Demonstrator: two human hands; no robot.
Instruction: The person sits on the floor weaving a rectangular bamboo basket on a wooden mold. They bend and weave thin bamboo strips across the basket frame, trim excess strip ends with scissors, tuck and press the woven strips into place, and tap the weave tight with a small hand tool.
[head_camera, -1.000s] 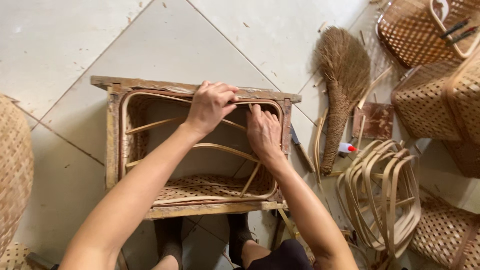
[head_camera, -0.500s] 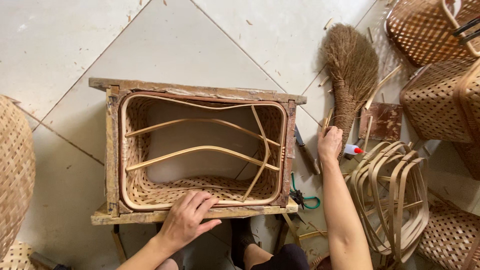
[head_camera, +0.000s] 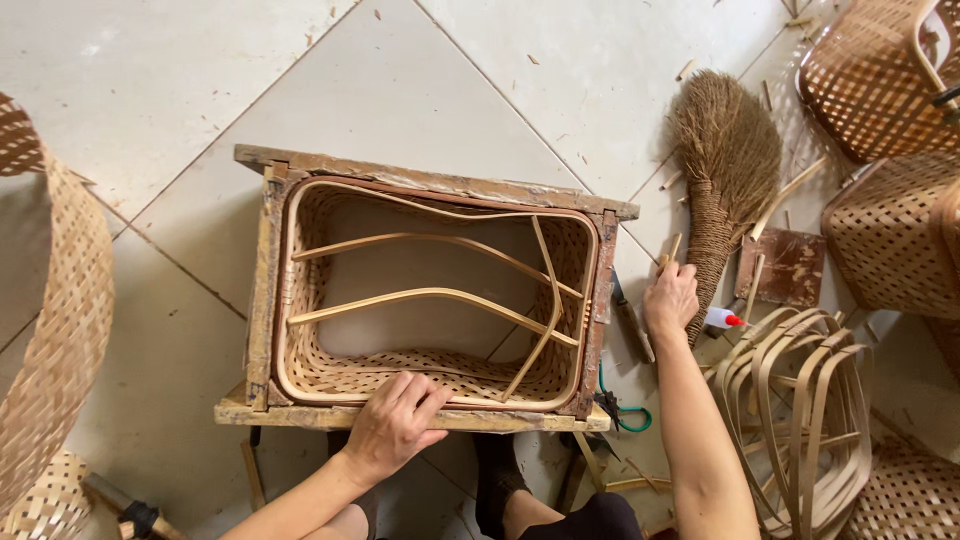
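Observation:
A woven bamboo basket (head_camera: 320, 370) sits inside a rectangular wooden mould frame (head_camera: 262, 290) on the tiled floor, with several bent bamboo strips (head_camera: 430, 296) braced across its inside. My left hand (head_camera: 395, 425) lies flat on the frame's near edge, fingers spread over the basket rim. My right hand (head_camera: 670, 297) is down on the floor just right of the frame, its fingers curled around a short bamboo stick (head_camera: 672, 248). It is beside a knife-like tool (head_camera: 630, 325) and the handle of a fibre brush (head_camera: 722, 170).
Bent bamboo hoops (head_camera: 800, 410) are stacked at the right, with a small glue bottle (head_camera: 722, 319) and a brown board (head_camera: 792, 268) above them. Finished woven baskets (head_camera: 880, 230) stand at the far right. A woven panel (head_camera: 60, 330) curves along the left. Green-handled scissors (head_camera: 615, 412) lie by the frame's near right corner.
Both hands left the basket's far rim. My left hand came to the frame's near edge and my right hand went out to the floor on the right.

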